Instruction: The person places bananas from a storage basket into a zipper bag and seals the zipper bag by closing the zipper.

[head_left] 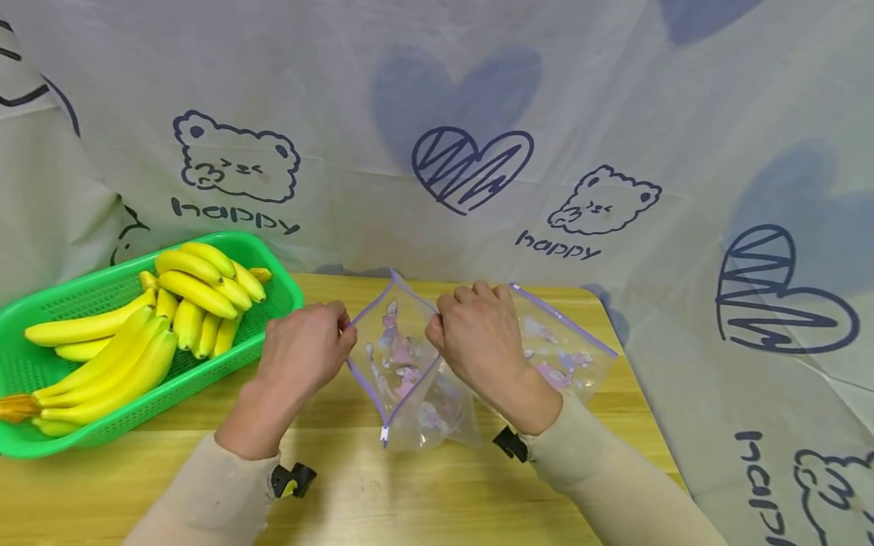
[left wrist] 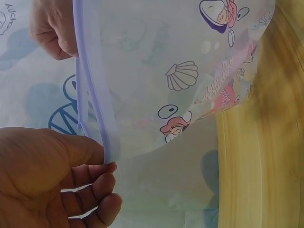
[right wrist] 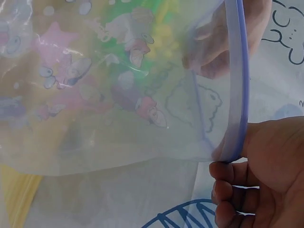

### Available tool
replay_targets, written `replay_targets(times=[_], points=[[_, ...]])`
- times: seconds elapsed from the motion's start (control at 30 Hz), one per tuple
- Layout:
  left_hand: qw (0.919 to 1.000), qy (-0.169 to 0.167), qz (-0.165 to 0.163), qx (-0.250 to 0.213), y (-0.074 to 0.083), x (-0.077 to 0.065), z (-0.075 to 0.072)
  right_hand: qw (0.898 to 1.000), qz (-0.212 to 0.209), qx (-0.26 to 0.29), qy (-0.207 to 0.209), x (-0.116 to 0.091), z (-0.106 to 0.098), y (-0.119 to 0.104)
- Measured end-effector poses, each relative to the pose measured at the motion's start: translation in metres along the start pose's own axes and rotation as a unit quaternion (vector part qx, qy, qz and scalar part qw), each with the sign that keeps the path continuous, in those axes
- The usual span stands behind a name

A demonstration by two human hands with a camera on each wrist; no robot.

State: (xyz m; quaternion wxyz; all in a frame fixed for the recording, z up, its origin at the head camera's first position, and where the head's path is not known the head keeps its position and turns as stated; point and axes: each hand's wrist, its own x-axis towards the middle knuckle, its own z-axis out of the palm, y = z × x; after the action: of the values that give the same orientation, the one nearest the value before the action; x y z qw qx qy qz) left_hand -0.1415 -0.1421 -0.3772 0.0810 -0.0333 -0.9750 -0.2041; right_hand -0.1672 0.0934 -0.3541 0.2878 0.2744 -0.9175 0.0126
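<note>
A clear zip bag (head_left: 392,341) with a purple zip edge and printed cartoon figures is held with its mouth spread into a diamond shape. My left hand (head_left: 307,337) pinches the left side of the mouth between thumb and forefinger. On the opposite side, my right hand (head_left: 481,334) grips the purple edge with curled fingers. The white slider (head_left: 385,434) sits at the mouth's near corner. In the left wrist view the left thumb (left wrist: 90,149) presses on the purple strip. In the right wrist view the right fingers (right wrist: 228,173) lie at the strip's end.
A green plastic basket (head_left: 283,292) at the left holds several bunches of bananas (head_left: 116,371). A second printed zip bag (head_left: 567,345) lies on the wooden table (head_left: 423,500), partly behind the right hand. A white cloth (head_left: 355,98) with bear and heart drawings hangs behind the table.
</note>
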Motion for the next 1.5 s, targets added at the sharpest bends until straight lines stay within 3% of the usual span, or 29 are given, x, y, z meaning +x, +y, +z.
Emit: replay_targets(times=[0.37, 0.73, 1.1, 1.27, 1.5], points=[[0.9999, -0.012, -0.006, 0.004, 0.001, 0.003, 0.0, 0.998, 0.013, 0.061, -0.028, -0.001, -0.005, 0.004], [0.9997, -0.023, -0.007, 0.001, -0.004, 0.003, -0.003, 0.995, 0.029, 0.086, -0.04, 0.003, -0.006, 0.0], [0.9996, -0.019, 0.003, -0.022, -0.011, -0.001, -0.02, 0.991, 0.056, 0.113, -0.054, 0.006, -0.005, -0.001], [0.9997, -0.002, -0.017, -0.018, -0.031, 0.003, -0.034, 0.989, 0.06, 0.12, -0.058, 0.007, -0.005, -0.003], [0.997, -0.007, -0.077, 0.005, -0.086, 0.025, -0.049, 0.99, 0.051, 0.12, -0.048, 0.006, -0.003, -0.006]])
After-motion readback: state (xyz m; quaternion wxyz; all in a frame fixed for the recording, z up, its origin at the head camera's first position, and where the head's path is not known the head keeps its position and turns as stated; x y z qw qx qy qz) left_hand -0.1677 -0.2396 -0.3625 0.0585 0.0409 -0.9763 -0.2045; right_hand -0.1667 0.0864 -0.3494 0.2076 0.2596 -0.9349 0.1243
